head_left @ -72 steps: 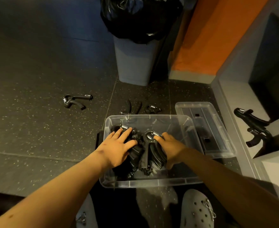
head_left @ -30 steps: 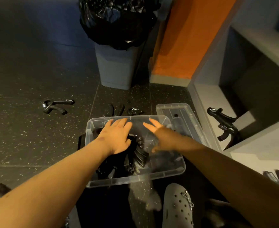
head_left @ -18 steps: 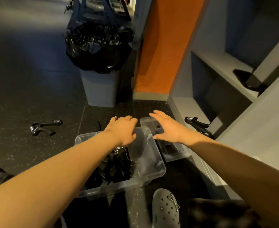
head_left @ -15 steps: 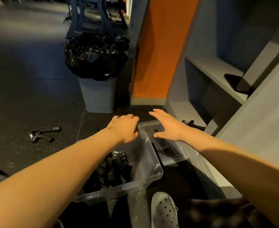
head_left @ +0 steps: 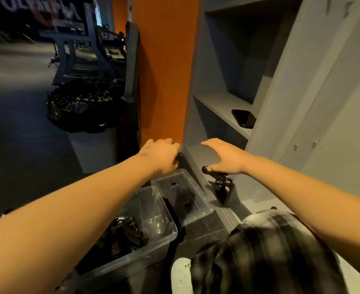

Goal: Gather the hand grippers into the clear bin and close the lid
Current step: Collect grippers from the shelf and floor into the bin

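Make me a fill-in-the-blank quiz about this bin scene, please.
1. The clear bin has black hand grippers inside, while its lid lies on the ___.
2. The right hand reaches over a lone gripper on the lowest ___.
3. The trash can wears a ___ bag.
Missing words: floor; shelf; black.

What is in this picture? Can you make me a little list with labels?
Bin: clear plastic bin, open, on the dark floor
Inside: black hand grippers in a pile
Lid: clear plastic lid, off, lying beside the bin
Stray one: black hand gripper on the lowest grey shelf
Right hand: open, over that gripper
Left hand: holds nothing, above the lid's far end
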